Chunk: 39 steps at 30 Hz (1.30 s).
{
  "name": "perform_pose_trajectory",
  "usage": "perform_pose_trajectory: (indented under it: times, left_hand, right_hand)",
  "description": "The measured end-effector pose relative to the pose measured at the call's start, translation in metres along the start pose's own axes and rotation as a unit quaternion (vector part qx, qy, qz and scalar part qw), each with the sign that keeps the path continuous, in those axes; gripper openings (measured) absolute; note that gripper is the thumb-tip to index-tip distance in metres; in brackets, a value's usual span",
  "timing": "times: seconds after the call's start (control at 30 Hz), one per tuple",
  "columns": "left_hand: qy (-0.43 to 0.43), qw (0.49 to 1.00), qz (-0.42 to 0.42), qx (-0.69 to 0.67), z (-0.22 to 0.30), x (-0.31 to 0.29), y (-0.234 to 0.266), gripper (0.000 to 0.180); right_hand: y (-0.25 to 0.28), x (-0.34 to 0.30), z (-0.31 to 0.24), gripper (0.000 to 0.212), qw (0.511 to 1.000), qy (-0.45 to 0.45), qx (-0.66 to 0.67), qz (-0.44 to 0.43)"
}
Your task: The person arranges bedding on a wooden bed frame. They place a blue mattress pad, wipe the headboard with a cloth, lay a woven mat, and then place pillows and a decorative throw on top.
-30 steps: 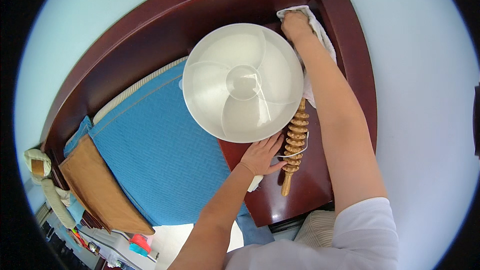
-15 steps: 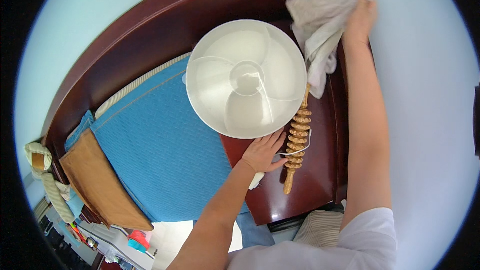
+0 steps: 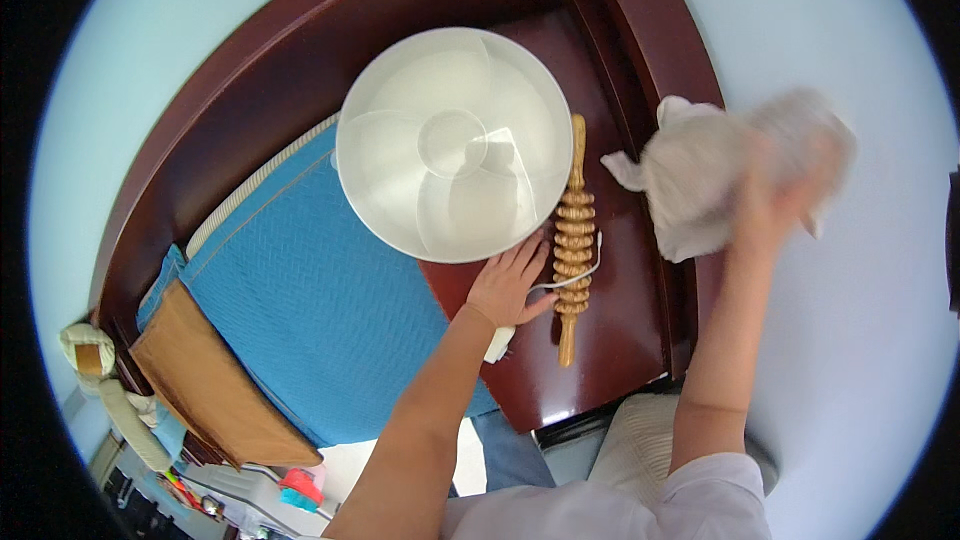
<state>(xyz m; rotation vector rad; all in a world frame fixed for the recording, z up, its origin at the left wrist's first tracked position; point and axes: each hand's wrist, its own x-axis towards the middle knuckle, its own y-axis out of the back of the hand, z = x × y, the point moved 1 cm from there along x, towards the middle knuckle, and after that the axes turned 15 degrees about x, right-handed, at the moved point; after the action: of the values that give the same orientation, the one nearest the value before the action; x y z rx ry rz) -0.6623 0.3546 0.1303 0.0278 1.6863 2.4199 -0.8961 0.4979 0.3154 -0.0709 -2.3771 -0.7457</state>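
Note:
My left hand [image 3: 505, 285] lies spread on the dark red wooden bench surface [image 3: 610, 340], just below the rim of a large white divided round tray [image 3: 400, 120]. Beside its fingertips lies a wooden massage roller [image 3: 574, 235] with ridged beads, and a white cord [image 3: 598, 255] crosses it. Under the palm's lower side, a small white object [image 3: 499, 343] is partly hidden. My right hand [image 3: 780, 195], smeared by motion, grips a greyish-white cloth [image 3: 695, 180] over the right armrest [image 3: 655, 30].
A blue quilted seat pad [image 3: 340, 310] covers the bench at left, with a brown folded cushion [image 3: 215, 370] on it. The curved wooden backrest [image 3: 250, 50] runs behind. A pale wall [image 3: 860, 340] stands close on the right. A striped cushion [image 3: 630, 440] sits by the near edge.
My right hand has swept the cloth from the far corner nearer and to the right, uncovering the armrest and the roller's far handle. My left hand stays spread on the wood.

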Motion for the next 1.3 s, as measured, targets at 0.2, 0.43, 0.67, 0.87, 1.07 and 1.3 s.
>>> perform_pose_trajectory:
  times: [0.2, 0.43, 0.67, 0.87, 1.07, 1.3]
  left_hand:
    - [-0.016, 0.999, 0.033, -0.013, 0.003, 0.005, -0.011, 0.072]
    - [-0.021, 0.997, 0.078, 0.011, 0.009, 0.006, -0.017, 0.065]
    - [-0.046, 0.984, 0.168, 0.037, 0.01, 0.005, -0.02, 0.055]
    - [-0.023, 0.991, 0.126, -0.026, 0.005, 0.002, -0.02, 0.058]
    - [0.054, 0.987, 0.142, -0.058, 0.039, -0.068, -0.023, 0.069]
    - [0.158, 0.95, 0.127, -0.236, 0.111, -0.026, -0.045, 0.072]
  right_hand:
    - [-0.068, 0.002, 0.1, 0.062, 0.947, -0.034, -0.133, -0.289]
    - [-0.012, -0.037, 0.083, 0.068, 0.939, -0.124, -0.134, -0.291]
    - [0.122, -0.213, 0.079, 0.051, 0.97, -0.063, -0.21, -0.108]
    - [0.164, -0.378, -0.005, 0.044, 0.961, -0.251, -0.113, -0.006]
    - [0.118, -0.458, -0.108, 0.059, 0.896, -0.442, -0.011, -0.034]
    - [0.117, -0.476, -0.11, 0.061, 0.901, -0.424, -0.017, -0.085]
